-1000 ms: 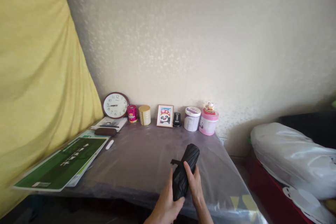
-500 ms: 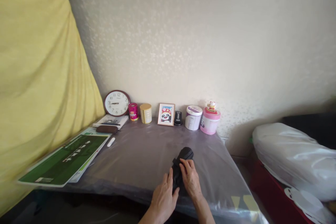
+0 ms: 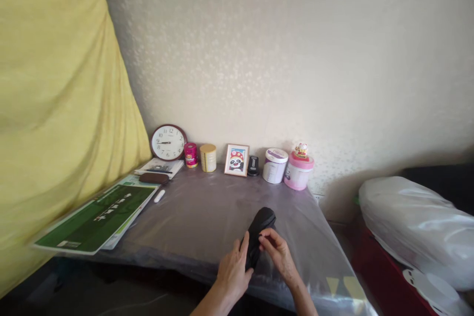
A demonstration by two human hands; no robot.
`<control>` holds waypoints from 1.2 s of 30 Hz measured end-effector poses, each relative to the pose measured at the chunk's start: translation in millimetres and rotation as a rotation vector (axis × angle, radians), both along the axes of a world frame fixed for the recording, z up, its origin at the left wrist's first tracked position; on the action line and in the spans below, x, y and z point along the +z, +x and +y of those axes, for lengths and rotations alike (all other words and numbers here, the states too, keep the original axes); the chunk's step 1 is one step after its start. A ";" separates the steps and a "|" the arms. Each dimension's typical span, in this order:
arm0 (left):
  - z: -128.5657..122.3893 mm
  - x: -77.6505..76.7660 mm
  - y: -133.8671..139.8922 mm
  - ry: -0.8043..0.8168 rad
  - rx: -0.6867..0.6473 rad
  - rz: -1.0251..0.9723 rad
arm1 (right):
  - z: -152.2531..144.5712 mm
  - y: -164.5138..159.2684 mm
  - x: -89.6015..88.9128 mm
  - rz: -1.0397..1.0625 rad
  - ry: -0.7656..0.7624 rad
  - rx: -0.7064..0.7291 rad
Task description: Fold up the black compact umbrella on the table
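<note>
A black folded umbrella (image 3: 261,222) lies slantwise over the front part of the table, its thick rounded end pointing away from me. My left hand (image 3: 235,266) grips its near part from the left, fingers along the side and thumb closer to me. On the other side, my right hand (image 3: 277,252) pinches the umbrella's edge between thumb and fingertips; it looks like the strap or a bit of the cloth, mostly hidden by the fingers. The umbrella's lower end is partly covered by my left hand.
Along the wall stand a round clock (image 3: 169,142), a pink can (image 3: 191,155), a yellow-lidded can (image 3: 208,159), a panda picture frame (image 3: 236,160), a black stapler-like object (image 3: 253,166) and two tubs (image 3: 275,167). Green board (image 3: 98,217) lies left; a plastic-wrapped bundle (image 3: 414,227) sits right.
My right hand has drawn slightly right and now pinches the umbrella's right edge instead of lying on top. The strap tab on the left no longer shows. The view has shifted slightly.
</note>
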State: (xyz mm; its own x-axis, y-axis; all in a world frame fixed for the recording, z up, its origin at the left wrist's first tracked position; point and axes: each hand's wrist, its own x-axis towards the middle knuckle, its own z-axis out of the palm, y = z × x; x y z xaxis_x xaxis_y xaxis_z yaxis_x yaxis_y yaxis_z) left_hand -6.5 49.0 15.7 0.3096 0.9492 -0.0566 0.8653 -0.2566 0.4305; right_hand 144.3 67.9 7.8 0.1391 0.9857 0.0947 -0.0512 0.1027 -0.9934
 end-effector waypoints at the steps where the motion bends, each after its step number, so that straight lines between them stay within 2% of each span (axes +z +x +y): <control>1: -1.6 1.6 1.5 0.008 -0.004 0.028 | -0.8 2.5 1.2 0.015 -0.004 0.004; 7: -8.9 6.4 10.1 0.053 -0.015 0.177 | 3.8 7.7 7.4 -0.008 0.020 0.090; 13: -10.7 0.0 11.0 0.130 -0.031 0.240 | 20.8 -5.0 13.3 -0.105 -0.034 0.154; 17: -12.3 -5.2 11.5 0.142 -0.031 0.259 | 34.9 -11.2 11.0 -0.335 -0.082 0.143; 22: -12.9 -11.8 8.8 0.142 -0.026 0.233 | 48.9 -14.2 7.5 -0.812 0.007 0.075; 25: -14.1 -15.4 2.3 0.090 -0.039 0.158 | 51.8 -16.4 8.5 -0.954 0.014 0.055; 27: -16.5 -15.9 -3.1 0.033 -0.052 0.115 | 52.3 -16.5 9.9 -0.903 -0.060 0.076; 30: -21.7 -13.2 -10.2 -0.029 -0.069 0.062 | 51.9 -12.1 13.4 -0.649 -0.263 0.098; 31: -23.3 -11.5 -12.0 -0.044 -0.076 0.045 | 51.2 -9.6 15.2 -0.570 -0.286 0.085; 34: -26.5 -6.4 -16.3 -0.086 -0.094 0.006 | 46.7 -2.4 21.3 -0.485 -0.187 0.051; 36: -27.5 -3.6 -18.5 -0.114 -0.095 -0.006 | 42.1 -0.4 24.4 -0.549 -0.096 0.116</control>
